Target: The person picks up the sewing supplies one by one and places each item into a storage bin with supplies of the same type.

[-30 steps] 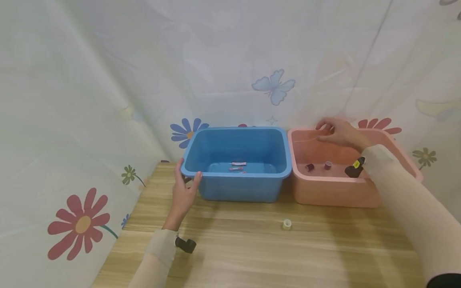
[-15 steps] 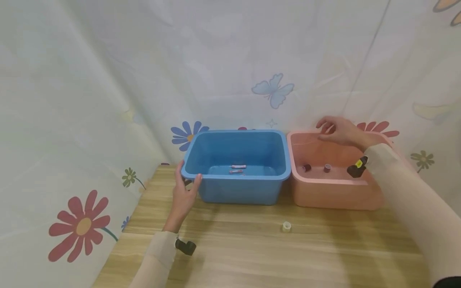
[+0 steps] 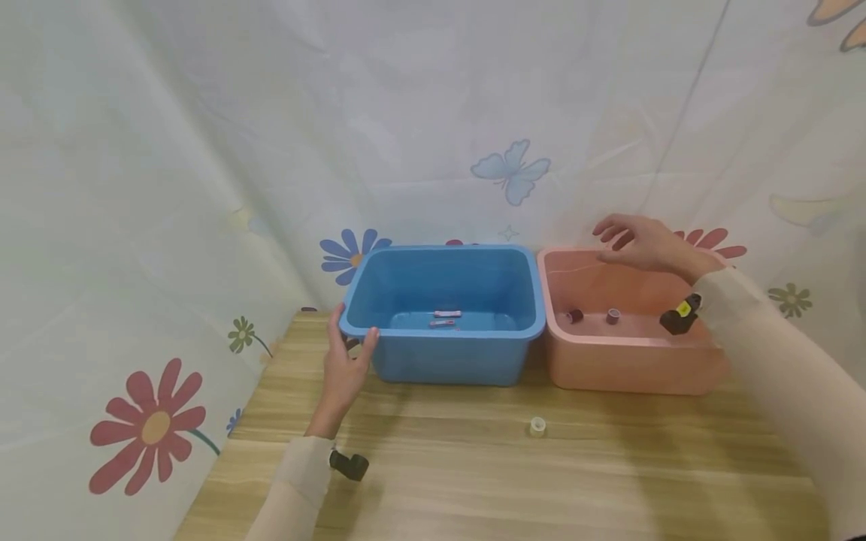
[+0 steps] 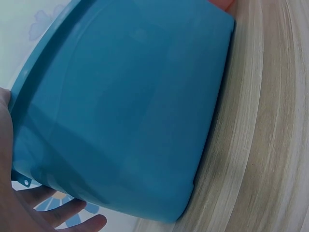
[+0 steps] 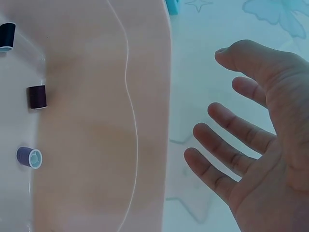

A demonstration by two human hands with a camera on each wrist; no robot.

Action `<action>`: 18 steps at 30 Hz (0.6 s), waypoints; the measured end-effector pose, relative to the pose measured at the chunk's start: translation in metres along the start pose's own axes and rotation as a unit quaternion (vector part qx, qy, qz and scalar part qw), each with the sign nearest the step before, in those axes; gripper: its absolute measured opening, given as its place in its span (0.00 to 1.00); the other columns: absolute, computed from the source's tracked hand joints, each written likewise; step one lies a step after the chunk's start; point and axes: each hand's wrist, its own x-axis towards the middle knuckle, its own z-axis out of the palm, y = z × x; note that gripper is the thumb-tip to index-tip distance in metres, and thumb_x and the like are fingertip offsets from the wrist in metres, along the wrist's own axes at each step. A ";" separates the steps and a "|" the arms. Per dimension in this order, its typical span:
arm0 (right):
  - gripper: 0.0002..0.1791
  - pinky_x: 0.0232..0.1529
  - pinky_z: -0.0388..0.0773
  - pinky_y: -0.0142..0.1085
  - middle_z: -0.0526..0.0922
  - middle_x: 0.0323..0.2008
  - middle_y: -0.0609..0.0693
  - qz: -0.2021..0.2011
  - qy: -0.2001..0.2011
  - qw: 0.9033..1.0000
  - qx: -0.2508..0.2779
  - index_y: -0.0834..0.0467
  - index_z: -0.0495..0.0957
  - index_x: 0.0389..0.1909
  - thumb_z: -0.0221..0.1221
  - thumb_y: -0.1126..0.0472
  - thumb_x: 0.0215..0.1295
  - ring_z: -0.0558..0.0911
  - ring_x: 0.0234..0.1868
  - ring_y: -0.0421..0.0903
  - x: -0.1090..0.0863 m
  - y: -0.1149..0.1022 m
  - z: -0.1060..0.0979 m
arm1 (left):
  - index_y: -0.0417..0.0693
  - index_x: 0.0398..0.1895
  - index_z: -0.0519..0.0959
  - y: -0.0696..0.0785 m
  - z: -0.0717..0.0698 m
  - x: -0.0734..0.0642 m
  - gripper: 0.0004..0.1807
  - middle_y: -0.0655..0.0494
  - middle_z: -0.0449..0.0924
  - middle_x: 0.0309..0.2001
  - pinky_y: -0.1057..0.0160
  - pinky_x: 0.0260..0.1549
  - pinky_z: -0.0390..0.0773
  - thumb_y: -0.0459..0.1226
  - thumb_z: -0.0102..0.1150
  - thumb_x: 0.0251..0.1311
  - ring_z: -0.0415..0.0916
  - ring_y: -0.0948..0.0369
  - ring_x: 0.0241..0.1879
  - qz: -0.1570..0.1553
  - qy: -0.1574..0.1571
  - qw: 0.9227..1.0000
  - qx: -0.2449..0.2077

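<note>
My left hand [image 3: 343, 373] holds the front left corner of a blue tub [image 3: 449, 357]. Its thumb lies at the front rim and the fingers reach along the outer left side. Over the back of a pink tub [image 3: 629, 368], my right hand [image 3: 641, 242] hovers with loosely bent fingers and holds nothing. In the right wrist view, the tub's floor bears a black thread spool [image 5: 7, 36], a dark maroon spool [image 5: 37, 96] and a purple spool [image 5: 29, 157]. Small slender pink-and-white pieces [image 3: 447, 314] lie inside the blue tub.
A small pale spool [image 3: 537, 427] sits on the wood-grain table [image 3: 460, 481] in front of the tubs. The tubs stand side by side. Close behind them hangs a white curtain [image 3: 406, 120] printed with flowers and butterflies.
My right hand has risen slightly relative to the pink tub's back rim, still holding nothing. The head view has tilted a little. My left hand has stayed on the blue tub's corner.
</note>
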 end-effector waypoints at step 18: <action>0.33 0.55 0.78 0.63 0.77 0.63 0.65 -0.027 0.002 1.000 -0.007 0.56 0.70 0.68 0.68 0.51 0.67 0.78 0.60 0.65 -0.016 -0.006 -0.004 | 0.62 0.82 0.44 0.000 0.001 0.000 0.45 0.45 0.59 0.77 0.36 0.57 0.76 0.56 0.57 0.71 0.70 0.43 0.65 0.002 0.005 1.000 -0.007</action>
